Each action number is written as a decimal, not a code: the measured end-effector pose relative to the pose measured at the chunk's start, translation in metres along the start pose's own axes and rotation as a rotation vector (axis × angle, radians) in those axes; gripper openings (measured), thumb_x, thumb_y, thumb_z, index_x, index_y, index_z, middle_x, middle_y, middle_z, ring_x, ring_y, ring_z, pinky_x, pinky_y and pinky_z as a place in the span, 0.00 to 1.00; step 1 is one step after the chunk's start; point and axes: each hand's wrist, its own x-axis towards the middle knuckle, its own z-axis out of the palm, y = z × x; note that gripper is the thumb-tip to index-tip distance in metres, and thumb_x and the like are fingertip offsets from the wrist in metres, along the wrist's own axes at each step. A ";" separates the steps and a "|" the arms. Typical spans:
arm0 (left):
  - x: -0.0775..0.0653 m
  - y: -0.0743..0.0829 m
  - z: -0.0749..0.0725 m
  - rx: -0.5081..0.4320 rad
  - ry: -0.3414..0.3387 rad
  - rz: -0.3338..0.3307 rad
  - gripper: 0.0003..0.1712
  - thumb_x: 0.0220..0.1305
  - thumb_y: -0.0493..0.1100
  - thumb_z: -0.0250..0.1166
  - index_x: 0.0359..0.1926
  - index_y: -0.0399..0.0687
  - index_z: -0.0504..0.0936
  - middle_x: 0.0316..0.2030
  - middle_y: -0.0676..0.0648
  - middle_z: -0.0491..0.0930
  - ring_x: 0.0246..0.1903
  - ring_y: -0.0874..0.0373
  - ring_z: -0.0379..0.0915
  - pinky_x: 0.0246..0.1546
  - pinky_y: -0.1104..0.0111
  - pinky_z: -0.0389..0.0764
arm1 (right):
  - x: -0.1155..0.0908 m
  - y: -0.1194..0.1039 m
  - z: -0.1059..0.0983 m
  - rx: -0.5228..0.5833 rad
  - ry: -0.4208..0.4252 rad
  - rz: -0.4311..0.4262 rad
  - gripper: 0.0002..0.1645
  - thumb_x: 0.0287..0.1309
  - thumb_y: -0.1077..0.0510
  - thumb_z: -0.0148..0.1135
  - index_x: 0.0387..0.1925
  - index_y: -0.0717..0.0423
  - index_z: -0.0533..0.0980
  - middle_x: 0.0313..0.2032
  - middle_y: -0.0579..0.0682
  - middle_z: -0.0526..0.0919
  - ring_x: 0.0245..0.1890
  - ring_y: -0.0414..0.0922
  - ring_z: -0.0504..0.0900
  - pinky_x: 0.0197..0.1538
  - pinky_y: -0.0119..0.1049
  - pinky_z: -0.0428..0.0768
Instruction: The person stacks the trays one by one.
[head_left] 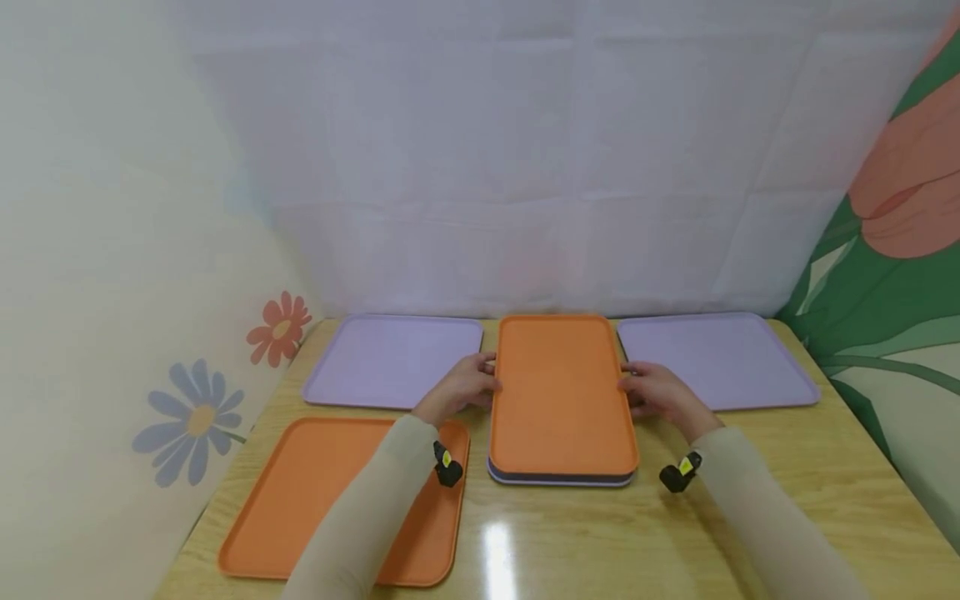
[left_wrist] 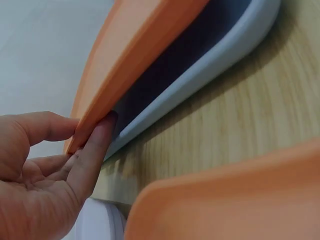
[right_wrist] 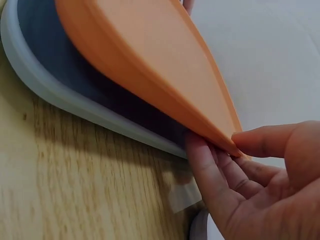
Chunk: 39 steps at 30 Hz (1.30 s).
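From the head view, I have the orange tray (head_left: pixel 566 396) between the left hand (head_left: pixel 461 385) and the right hand (head_left: pixel 660 393), above a lavender tray (head_left: pixel 558 482). In the left wrist view, I see the left hand pinching its long side, a fingertip underneath. In the right wrist view, the right hand pinches the opposite side.

The middle tray (head_left: pixel 564 400) has the bottom tray (head_left: pixel 558 481) under it, the left hand (head_left: pixel 465 382) at its left edge and the right hand (head_left: pixel 658 392) at its right edge. Left of it are the far left tray (head_left: pixel 397 358) and, more to the front, the near left tray (head_left: pixel 300 500). Right of it is the far right tray (head_left: pixel 720 362). Behind it is the cloth (head_left: pixel 525 167).
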 end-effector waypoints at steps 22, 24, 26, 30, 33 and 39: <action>-0.005 0.008 0.004 0.502 0.074 0.105 0.33 0.57 0.29 0.57 0.66 0.25 0.70 0.42 0.38 0.81 0.24 0.54 0.81 0.29 0.66 0.86 | 0.005 -0.010 0.013 -0.569 0.151 -0.032 0.30 0.57 0.66 0.56 0.62 0.76 0.70 0.45 0.67 0.84 0.30 0.46 0.86 0.37 0.39 0.87; -0.007 0.007 -0.001 0.491 0.043 0.134 0.33 0.59 0.32 0.57 0.67 0.25 0.68 0.42 0.39 0.81 0.24 0.56 0.81 0.28 0.67 0.86 | 0.005 -0.011 0.012 -0.663 0.152 -0.043 0.30 0.57 0.65 0.57 0.61 0.75 0.71 0.45 0.66 0.84 0.35 0.49 0.86 0.42 0.41 0.86; -0.013 0.009 -0.005 0.488 0.033 0.132 0.34 0.62 0.34 0.57 0.68 0.26 0.67 0.44 0.39 0.81 0.27 0.56 0.81 0.30 0.66 0.86 | 0.005 -0.012 0.012 -0.723 0.146 -0.053 0.30 0.57 0.64 0.58 0.60 0.76 0.71 0.45 0.66 0.84 0.39 0.52 0.85 0.46 0.43 0.84; -0.035 0.018 -0.015 0.523 0.078 0.128 0.32 0.66 0.35 0.57 0.69 0.27 0.66 0.52 0.35 0.80 0.35 0.48 0.83 0.32 0.65 0.87 | 0.005 -0.011 0.015 -0.809 0.135 -0.052 0.32 0.59 0.62 0.57 0.63 0.75 0.69 0.47 0.66 0.83 0.43 0.54 0.83 0.49 0.46 0.82; -0.051 0.018 -0.028 0.534 0.125 0.165 0.31 0.67 0.35 0.58 0.68 0.26 0.67 0.55 0.31 0.79 0.37 0.42 0.84 0.29 0.65 0.87 | 0.000 -0.010 0.020 -0.817 0.129 -0.039 0.34 0.62 0.61 0.56 0.66 0.75 0.65 0.52 0.69 0.80 0.50 0.59 0.81 0.54 0.51 0.80; -0.084 0.016 -0.071 0.571 0.205 0.171 0.31 0.70 0.40 0.59 0.69 0.30 0.67 0.58 0.30 0.78 0.47 0.40 0.82 0.37 0.61 0.87 | -0.006 -0.005 0.025 -0.790 0.145 -0.046 0.37 0.60 0.62 0.56 0.69 0.74 0.62 0.60 0.73 0.75 0.61 0.66 0.74 0.63 0.57 0.74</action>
